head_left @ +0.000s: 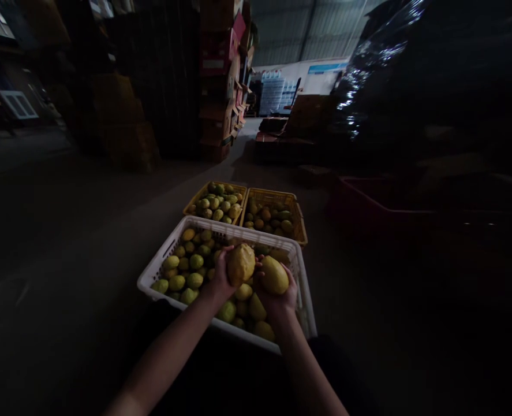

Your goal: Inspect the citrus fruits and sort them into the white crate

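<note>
**Two fruits held over the white crate**

Both hands hover above the white crate (169, 245) on dim concrete floor: left hand (221, 277) fingers curled around one yellow fruit (240, 264), right hand (277, 300) cupping another (275, 275). Beyond the crate sit two yellow baskets (299, 222), then stacked cartons (221, 75).

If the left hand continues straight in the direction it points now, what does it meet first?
Probably the far rim of the white crate, then the yellow crates. The left hand, holding a yellow fruit, points away; depth is unclear.
</note>
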`<action>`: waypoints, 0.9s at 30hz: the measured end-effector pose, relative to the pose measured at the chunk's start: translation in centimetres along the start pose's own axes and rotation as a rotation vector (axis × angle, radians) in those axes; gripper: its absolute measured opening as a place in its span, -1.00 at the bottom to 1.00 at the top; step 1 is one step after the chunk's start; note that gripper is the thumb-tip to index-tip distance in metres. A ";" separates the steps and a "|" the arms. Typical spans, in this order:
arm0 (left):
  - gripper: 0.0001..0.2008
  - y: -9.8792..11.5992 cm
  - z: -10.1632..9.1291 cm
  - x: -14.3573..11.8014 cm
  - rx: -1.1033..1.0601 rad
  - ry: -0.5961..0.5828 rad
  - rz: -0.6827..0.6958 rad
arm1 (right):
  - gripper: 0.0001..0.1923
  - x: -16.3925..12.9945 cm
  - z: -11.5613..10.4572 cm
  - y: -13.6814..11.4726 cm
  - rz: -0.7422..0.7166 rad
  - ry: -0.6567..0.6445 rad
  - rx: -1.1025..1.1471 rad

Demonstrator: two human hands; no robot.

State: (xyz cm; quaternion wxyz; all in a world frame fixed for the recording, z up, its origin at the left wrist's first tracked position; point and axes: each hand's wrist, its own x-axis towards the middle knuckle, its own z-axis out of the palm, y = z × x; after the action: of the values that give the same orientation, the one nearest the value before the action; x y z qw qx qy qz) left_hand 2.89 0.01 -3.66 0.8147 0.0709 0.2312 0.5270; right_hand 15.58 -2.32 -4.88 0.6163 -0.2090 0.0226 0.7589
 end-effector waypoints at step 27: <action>-0.77 0.6 0.6 2.9 -0.350 0.330 -0.003 | -0.82 1.5 -4.7 0.1 0.103 0.509 -0.138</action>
State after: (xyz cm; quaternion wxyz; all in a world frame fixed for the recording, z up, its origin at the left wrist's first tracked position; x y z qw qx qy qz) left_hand 3.65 2.93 -3.80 0.7667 -0.1586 0.2665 0.5621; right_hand 16.60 -2.34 -9.72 0.5355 -0.4333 0.1358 0.7121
